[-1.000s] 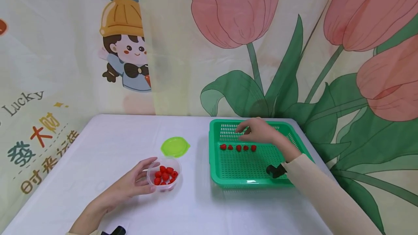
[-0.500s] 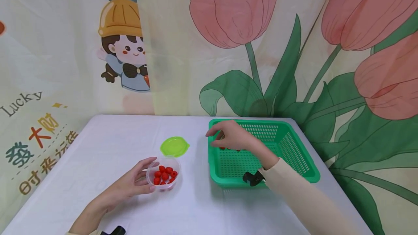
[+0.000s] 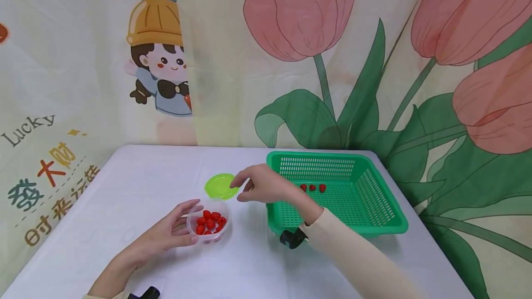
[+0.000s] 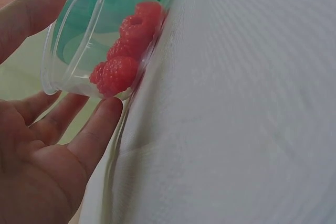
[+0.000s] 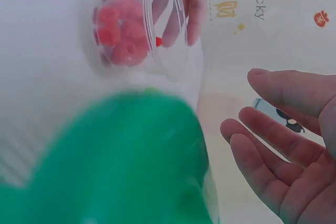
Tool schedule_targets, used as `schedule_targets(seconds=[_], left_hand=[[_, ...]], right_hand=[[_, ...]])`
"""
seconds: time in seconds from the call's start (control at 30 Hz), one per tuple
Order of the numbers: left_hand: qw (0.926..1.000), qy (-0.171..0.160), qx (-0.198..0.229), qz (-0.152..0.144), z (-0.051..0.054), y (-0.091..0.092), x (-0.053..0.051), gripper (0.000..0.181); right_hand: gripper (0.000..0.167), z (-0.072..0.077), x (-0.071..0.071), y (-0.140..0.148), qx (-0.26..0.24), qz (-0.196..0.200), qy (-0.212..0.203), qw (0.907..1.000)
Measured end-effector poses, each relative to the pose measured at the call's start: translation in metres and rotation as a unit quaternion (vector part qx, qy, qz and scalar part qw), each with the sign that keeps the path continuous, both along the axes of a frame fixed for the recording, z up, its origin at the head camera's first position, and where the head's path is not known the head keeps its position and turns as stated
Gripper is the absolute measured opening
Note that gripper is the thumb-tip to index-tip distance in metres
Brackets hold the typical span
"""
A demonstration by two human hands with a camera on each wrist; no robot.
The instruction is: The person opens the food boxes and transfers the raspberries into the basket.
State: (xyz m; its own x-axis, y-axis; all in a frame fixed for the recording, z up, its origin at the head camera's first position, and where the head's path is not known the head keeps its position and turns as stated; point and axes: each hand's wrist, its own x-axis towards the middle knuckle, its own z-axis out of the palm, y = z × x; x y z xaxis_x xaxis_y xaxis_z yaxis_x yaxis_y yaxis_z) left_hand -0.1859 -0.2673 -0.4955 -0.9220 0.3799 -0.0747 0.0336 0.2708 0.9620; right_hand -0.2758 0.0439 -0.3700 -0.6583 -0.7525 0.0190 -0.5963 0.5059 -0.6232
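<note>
Tulip-print backdrop (image 3: 224,59) behind white-covered bench (image 3: 145,176). Head: clear cup (image 3: 209,205) left of the green basket (image 3: 336,211), upright, mouth up, axis vertical; 3 raspberries (image 3: 312,188) visible inside basket. Left wrist: left hand (image 4: 44,166) loosely grips cup. Right wrist: right hand (image 5: 307,179) half-open, empty, near basket. Step judged: raspberry transfer; next pick likely calls for light pinch.

Backdrop (image 3: 224,36) txt reads "Lucky" (image 3: 27,129) — "發大财" (image 3: 51,173) — "时来运" (image 3: 59,210), last char unclear.
</note>
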Motion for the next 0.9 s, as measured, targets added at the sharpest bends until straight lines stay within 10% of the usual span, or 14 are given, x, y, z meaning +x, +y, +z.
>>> schedule_targets(seconds=[0.9], left_hand=[[0.9996, -0.028, 0.004, -0.002, 0.004, 0.000, 0.000, 0.095]], right_hand=[[0.032, -0.040, 0.012, -0.065, 0.082, 0.090, -0.015, 0.9925]])
